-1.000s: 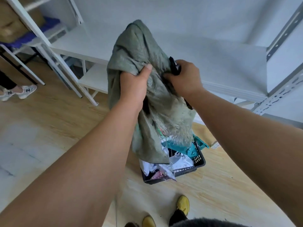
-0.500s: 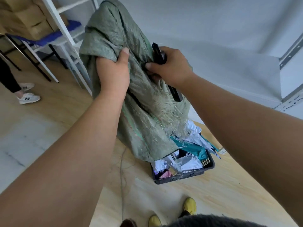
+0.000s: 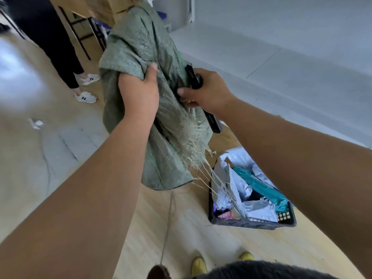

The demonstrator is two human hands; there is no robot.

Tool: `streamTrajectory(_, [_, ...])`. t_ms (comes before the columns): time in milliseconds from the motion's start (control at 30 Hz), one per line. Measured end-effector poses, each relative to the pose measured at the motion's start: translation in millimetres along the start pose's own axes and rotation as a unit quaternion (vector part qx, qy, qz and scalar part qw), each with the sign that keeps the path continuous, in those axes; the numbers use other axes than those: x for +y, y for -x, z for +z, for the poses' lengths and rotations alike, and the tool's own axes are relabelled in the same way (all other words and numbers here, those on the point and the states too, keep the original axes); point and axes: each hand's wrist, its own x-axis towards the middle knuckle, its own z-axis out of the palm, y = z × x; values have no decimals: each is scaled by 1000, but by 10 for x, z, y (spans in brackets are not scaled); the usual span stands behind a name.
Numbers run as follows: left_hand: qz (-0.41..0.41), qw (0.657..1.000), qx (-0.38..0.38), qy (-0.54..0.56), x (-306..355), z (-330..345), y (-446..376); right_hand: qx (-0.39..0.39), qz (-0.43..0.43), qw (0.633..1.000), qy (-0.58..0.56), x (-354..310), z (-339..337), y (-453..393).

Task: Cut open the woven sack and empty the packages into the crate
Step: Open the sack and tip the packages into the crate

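Observation:
A limp green woven sack (image 3: 138, 47) hangs upside down in the air, its frayed cut edge trailing pale threads downward. My left hand (image 3: 138, 91) grips a bunch of the sack's fabric. My right hand (image 3: 209, 91) grips the sack's other side together with a black cutter (image 3: 213, 121), whose ends stick out above and below the fist. On the floor to the lower right stands a dark plastic crate (image 3: 251, 224) holding several white, grey and teal packages (image 3: 259, 186). The sack hangs left of the crate, not over it.
Another person's legs and white sneakers (image 3: 86, 97) stand at the left near a table frame and cardboard boxes (image 3: 104, 9). A white shelf board (image 3: 281, 63) lies behind. My yellow shoes (image 3: 199, 265) show at the bottom on the wooden floor. A thin thread (image 3: 167, 228) hangs toward the floor.
Both hands have carried the sack up and to the left, away from above the crate. The view has swung left, so the crate now shows at the lower right.

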Motion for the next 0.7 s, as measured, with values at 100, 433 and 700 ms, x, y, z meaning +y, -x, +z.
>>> streamTrajectory(100, [-10, 999, 39, 34, -117, -216, -150, 75, -27, 997, 9, 27, 234, -79])
streamTrajectory(433, [-76, 984, 133, 87, -431, -538, -158, -86, 257, 960, -64, 1149, 596, 443])
streamTrajectory(700, [-68, 980, 187, 5, -903, -556, -167, -51, 313, 940, -127, 1700, 692, 579])
